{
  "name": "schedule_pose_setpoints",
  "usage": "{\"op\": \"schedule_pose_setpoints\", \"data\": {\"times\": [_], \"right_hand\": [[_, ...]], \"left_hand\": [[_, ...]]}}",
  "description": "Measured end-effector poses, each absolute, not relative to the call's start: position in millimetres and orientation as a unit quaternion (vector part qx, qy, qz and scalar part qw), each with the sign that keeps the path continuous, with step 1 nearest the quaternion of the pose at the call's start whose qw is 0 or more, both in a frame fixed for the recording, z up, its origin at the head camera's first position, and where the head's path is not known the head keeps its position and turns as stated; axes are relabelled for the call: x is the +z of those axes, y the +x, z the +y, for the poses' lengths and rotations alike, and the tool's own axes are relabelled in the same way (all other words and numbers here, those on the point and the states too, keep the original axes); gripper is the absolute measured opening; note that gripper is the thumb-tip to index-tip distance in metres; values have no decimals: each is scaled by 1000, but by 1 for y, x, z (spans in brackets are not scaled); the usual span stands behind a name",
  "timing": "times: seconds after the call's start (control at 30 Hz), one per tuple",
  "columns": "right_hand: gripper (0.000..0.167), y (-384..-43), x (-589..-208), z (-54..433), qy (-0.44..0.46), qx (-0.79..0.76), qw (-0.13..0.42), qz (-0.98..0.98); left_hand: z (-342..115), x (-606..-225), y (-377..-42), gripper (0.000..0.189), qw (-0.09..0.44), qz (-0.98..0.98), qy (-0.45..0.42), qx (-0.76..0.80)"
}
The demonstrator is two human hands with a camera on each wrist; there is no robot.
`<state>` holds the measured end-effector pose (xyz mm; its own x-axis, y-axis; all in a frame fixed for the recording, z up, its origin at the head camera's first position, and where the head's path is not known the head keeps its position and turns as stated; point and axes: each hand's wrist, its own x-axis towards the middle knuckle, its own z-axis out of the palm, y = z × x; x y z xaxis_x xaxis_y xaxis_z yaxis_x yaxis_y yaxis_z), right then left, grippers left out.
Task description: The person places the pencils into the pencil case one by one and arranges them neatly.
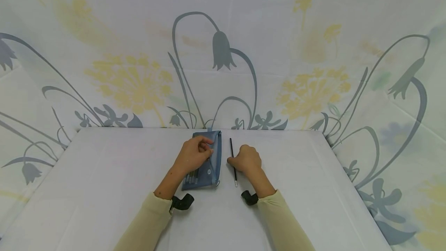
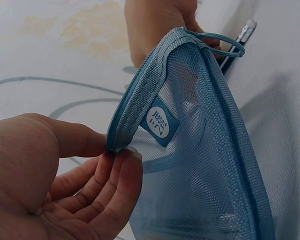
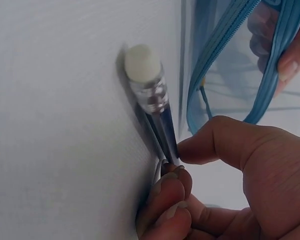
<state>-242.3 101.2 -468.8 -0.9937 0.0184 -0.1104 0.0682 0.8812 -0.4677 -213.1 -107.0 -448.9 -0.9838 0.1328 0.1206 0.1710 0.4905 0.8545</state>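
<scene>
A blue mesh zip pouch lies on the table, its slender contents showing through the lower left part. My left hand pinches the zippered edge between thumb and fingers, lifting it so the mouth gapes. To the right of the pouch, my right hand holds a dark pencil between thumb and fingers. Its white eraser and silver ferrule point toward the wrists, close over the tabletop in the right wrist view. The rest of the shaft passes behind the fingers there.
The white-covered table meets a flower-printed cloth backdrop just beyond the pouch. A cord loop hangs at the pouch's corner, and a small label is on its side. Black wrist cameras sit below both hands.
</scene>
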Motion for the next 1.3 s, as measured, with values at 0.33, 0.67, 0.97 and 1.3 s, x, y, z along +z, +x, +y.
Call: {"op": "schedule_pose_setpoints", "data": {"times": [0.33, 0.67, 0.97, 1.3], "right_hand": [[30, -238, -463, 100, 6, -261, 46, 964], [30, -236, -458, 99, -28, -290, 42, 956], [32, -233, -451, 97, -34, -309, 50, 949], [33, -229, -448, 94, -50, -341, 54, 937]], "left_hand": [[-107, -449, -213, 25, 25, -864, -93, -495], [-108, -449, -214, 25, 23, -863, -98, -494], [-108, -448, -213, 25, 22, -863, -97, -496], [-108, -448, -213, 23, 22, -862, -94, -497]]}}
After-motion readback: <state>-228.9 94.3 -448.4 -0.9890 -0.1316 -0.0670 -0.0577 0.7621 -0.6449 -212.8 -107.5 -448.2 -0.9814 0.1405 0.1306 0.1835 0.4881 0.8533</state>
